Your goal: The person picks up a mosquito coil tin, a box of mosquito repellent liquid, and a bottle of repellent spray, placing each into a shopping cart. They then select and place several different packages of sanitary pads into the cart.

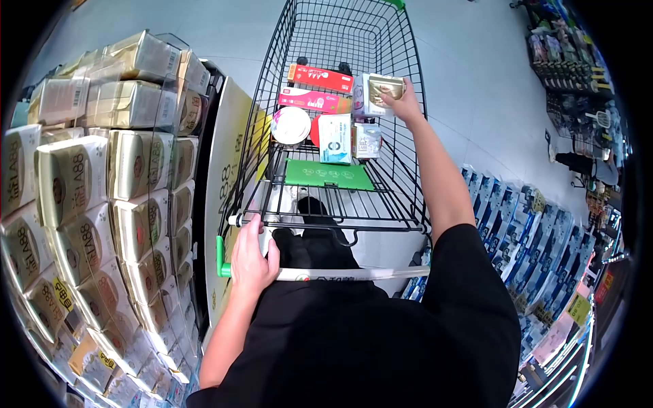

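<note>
My right hand (405,102) is closed on a gold and white package (384,92) inside the shopping cart (406,51), near its right wall. My left hand (253,262) wraps over the left end of the cart handle (354,274). In the basket lie a long red box (325,78) and a pinkish-red box (314,100), one behind the other. A white round-lidded tub (290,126) stands at the left. Beside it is a white and blue pack (335,138), with a small white package (367,141) to its right.
Stacked gold and white packs (139,163) rise close along the left. Rows of blue and white packs (524,234) stand on the right. A green panel (330,175) sits at the cart's near end. Grey floor (462,75) extends ahead; a hanging display (571,61) stands farther right.
</note>
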Available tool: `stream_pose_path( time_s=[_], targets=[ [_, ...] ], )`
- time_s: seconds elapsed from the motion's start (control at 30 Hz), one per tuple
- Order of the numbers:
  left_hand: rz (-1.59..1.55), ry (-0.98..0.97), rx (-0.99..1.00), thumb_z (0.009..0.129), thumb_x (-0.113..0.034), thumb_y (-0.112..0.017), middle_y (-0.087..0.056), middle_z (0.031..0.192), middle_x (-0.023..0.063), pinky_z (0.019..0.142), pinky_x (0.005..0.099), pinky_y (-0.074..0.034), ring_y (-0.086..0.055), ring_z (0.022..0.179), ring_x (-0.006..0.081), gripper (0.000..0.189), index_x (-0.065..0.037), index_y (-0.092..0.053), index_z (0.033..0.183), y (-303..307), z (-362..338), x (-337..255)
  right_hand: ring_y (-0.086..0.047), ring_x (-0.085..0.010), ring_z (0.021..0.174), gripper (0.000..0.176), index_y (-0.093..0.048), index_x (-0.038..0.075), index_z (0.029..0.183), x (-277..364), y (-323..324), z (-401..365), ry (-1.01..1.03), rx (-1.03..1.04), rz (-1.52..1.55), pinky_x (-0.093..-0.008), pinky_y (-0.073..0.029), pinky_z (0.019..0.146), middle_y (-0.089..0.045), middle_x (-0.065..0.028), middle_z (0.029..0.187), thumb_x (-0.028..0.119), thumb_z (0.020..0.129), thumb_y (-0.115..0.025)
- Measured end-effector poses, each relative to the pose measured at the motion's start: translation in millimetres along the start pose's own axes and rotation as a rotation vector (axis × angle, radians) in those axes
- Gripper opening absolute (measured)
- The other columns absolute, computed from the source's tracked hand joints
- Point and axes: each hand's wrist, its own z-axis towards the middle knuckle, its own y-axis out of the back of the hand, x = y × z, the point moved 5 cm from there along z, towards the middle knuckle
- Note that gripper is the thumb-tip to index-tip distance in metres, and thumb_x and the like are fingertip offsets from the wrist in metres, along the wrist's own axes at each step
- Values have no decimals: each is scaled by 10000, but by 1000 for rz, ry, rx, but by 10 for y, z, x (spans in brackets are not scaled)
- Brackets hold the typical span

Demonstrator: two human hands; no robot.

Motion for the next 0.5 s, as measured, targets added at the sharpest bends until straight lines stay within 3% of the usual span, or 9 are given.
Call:
stream_pose_path(
  time_s=[0.03,0.1,0.13,0.2,0.3,0.43,0.5],
  targets=[
    [7,13,5,845,-36,-677,-633,1120,205,861,451,-541,-652,997,374,594,27,-487,1404,-20,13,-2,-609,-355,1255,960,-385,19,1511,-54,-86,153,123,-8,-49,-400,-481,1065,-594,-245,1387,215,734,-914],
    [56,33,4,846,-33,-676,-641,1141,208,868,451,-545,-652,1017,387,551,13,-527,1375,-25,0,5,-618,-329,1254,938,-402,8,1510,-10,-241,194,58,57,-313,-395,-483,1067,-606,-236,1382,191,739,-903],
    [40,18,-7,849,-35,-676,-643,1166,208,877,451,-548,-650,1033,396,512,1,-560,1347,-43,-16,22,-618,-329,1254,938,-402,8,1510,-190,-407,278,60,77,-304,-395,-483,1067,-606,-236,1382,191,739,-903],
    [62,21,21,854,-43,-677,-647,1166,190,883,449,-550,-657,1023,382,488,-14,-577,1331,-62,-22,33,-628,-312,1235,938,-380,16,1530,-562,-716,382,-37,127,62,-402,-494,1057,-612,-216,1381,167,754,-885],
    [97,41,32,861,-56,-674,-646,1176,179,880,443,-551,-662,1008,371,470,-21,-583,1321,-67,-7,39,-630,-287,1234,924,-373,45,1543,-509,-836,322,-89,108,141,-397,-508,1041,-607,-207,1391,152,770,-868],
    [96,69,26,862,-60,-671,-643,1181,180,879,445,-549,-659,1014,372,469,-25,-582,1322,-62,9,29,-668,-282,1167,806,-450,64,1480,-306,-913,479,62,73,96,-383,-532,979,-668,-191,1295,162,791,-856],
    [99,93,35,861,-61,-673,-642,1180,183,877,445,-549,-657,1016,377,474,-24,-580,1324,-68,8,30,-676,-280,1145,761,-499,68,1440,-378,-1060,453,-33,226,47,-374,-535,959,-680,-196,1266,254,803,-873]
  ],
)
